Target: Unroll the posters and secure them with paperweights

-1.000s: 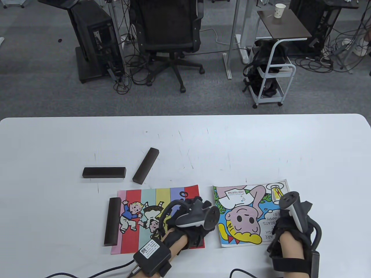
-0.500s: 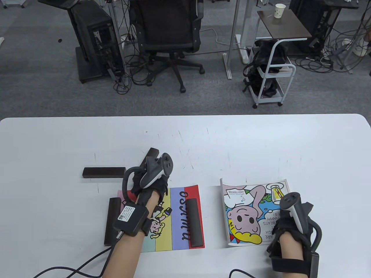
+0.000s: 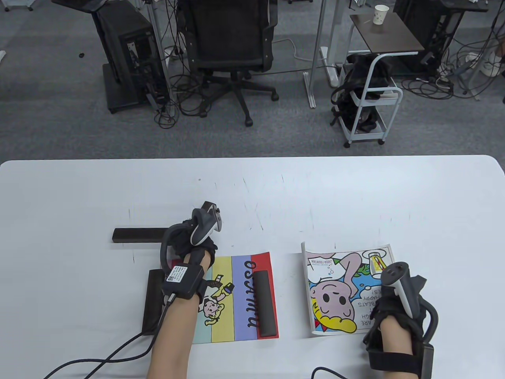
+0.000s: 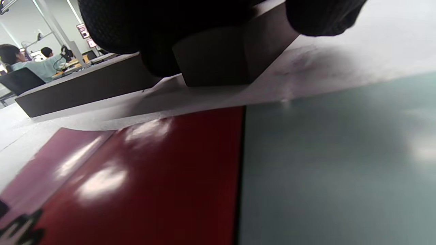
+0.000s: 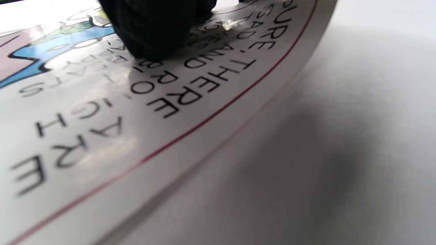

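Two hands worked | left hand (image 3: 193, 241) gripped slanted paperweight (image 4: 218, 61) at striped poster's (image 3: 240, 292) 11 o'clock | right hand (image 3: 394, 312) pressed cartoon poster's (image 3: 339, 292) 3 o'clock edge, finger spread untellable

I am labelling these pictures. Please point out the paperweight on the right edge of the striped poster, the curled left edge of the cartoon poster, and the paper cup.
paperweight (image 3: 264, 303): table view, middle of its top face.
curled left edge (image 3: 308, 290): table view, on the lifted paper.
paper cup (image 3: 380, 14): table view, its side wall.
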Tool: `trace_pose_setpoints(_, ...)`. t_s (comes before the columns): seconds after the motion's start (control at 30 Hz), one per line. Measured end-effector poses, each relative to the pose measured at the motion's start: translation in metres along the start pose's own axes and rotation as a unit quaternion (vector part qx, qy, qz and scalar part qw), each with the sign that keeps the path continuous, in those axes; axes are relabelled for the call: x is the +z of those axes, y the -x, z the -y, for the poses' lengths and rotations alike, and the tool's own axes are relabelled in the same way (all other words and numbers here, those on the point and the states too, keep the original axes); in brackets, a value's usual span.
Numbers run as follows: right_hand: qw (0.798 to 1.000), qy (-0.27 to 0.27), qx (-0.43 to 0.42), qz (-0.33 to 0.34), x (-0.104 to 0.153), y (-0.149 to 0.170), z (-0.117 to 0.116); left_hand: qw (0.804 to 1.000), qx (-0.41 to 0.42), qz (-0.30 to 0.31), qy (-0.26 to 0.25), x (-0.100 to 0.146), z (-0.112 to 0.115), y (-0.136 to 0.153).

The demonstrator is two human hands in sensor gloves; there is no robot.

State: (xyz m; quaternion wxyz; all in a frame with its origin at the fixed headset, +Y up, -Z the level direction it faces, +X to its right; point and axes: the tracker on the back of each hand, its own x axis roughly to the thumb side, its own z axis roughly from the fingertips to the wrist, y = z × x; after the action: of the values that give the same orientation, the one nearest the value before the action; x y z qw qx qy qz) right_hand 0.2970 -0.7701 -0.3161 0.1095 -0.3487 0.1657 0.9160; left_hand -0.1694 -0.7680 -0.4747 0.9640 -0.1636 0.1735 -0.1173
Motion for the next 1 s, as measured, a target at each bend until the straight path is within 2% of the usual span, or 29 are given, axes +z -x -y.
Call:
trace_pose_setpoints(0.07,1.0,0.0,0.0,0.0,0.0,0.0,0.0,1.0,0.004,-0.005,0.002,-0.003,0.002,0.003)
trace_pose_setpoints(0.2,1.0,0.001,0.003,-0.002,0.0,0.0,0.0,1.0,0.008,0.0,-0.026,-0.004,0.001,0.004)
trace_pose_setpoints(0.37,1.0,0.002,0.019,-0.005,0.001,-0.002,0.001,0.998,0.034,0.008,-0.043,0.004,-0.002,0.011)
trace_pose_setpoints(0.53,0.998,0.02,0.061,-0.007,0.004,-0.01,0.002,0.992,0.086,0.046,-0.075,0.031,-0.017,0.021)
trace_pose_setpoints(0.7,0.998,0.045,0.044,-0.001,0.014,-0.012,0.015,0.973,0.177,0.098,-0.106,0.069,-0.036,0.036)
trace_pose_setpoints(0.83,0.995,0.092,0.005,0.045,0.041,-0.021,0.047,0.955,0.228,0.145,-0.125,0.104,-0.048,0.044)
trace_pose_setpoints(0.9,0.988,0.124,-0.016,0.09,0.06,-0.031,0.063,0.945,0.245,0.168,-0.137,0.12,-0.052,0.046)
trace_pose_setpoints(1.0,0.966,0.165,-0.065,0.19,0.095,-0.049,0.083,0.924,0.286,0.208,-0.144,0.142,-0.056,0.046)
